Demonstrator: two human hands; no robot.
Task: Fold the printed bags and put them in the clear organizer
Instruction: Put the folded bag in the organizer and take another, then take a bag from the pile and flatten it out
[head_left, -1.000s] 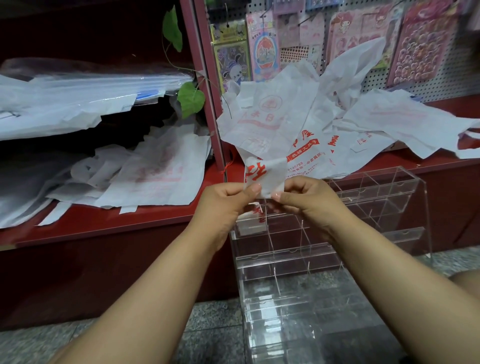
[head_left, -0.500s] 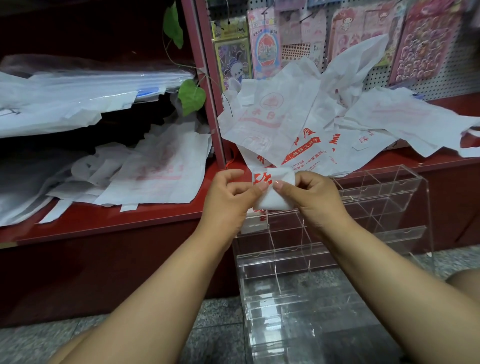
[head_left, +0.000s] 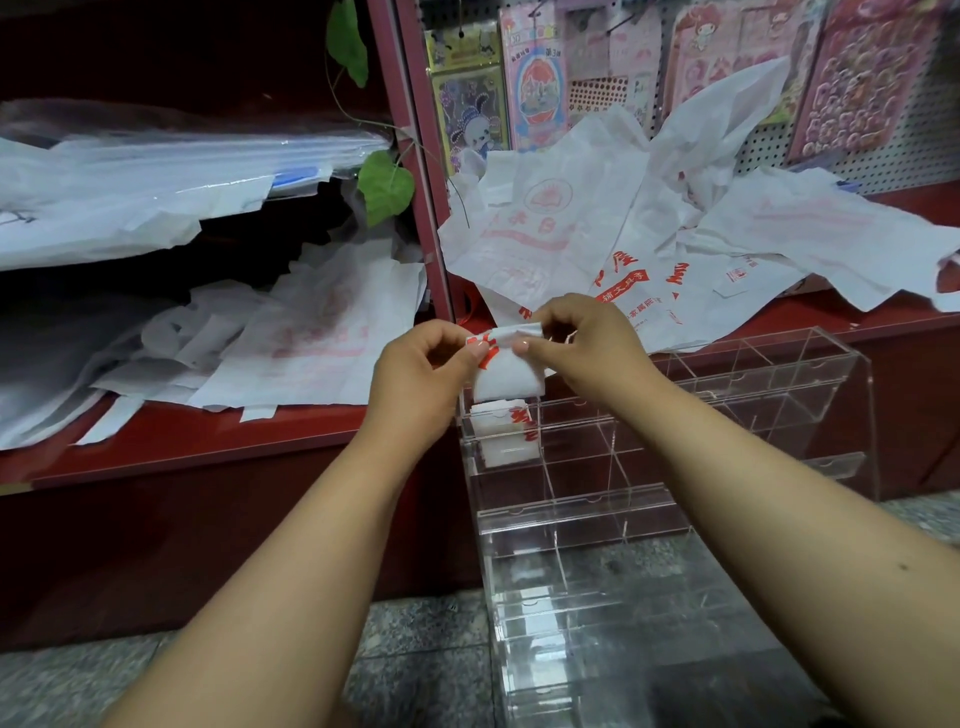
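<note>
A small folded white bag with red print (head_left: 506, 374) is held between both hands just above the clear organizer (head_left: 727, 395). My left hand (head_left: 421, 374) pinches its left top corner. My right hand (head_left: 587, 348) pinches the top edge from the right. The organizer is a tiered acrylic rack with many compartments; its upper left compartment holds another folded printed bag (head_left: 506, 423). A heap of unfolded white printed bags (head_left: 597, 228) lies on the red shelf (head_left: 831, 322) behind.
More white bags and plastic sheets (head_left: 291, 338) lie on the red shelf at the left. A red post (head_left: 421, 171) divides the shelves. Sticker packs (head_left: 535, 78) hang on a pegboard at the back. Green leaves (head_left: 384, 187) hang near the post. Grey stone floor (head_left: 415, 649) below.
The long bag that hung from both hands has been folded down into a small packet. Both hands have dropped slightly toward the organizer's top left corner.
</note>
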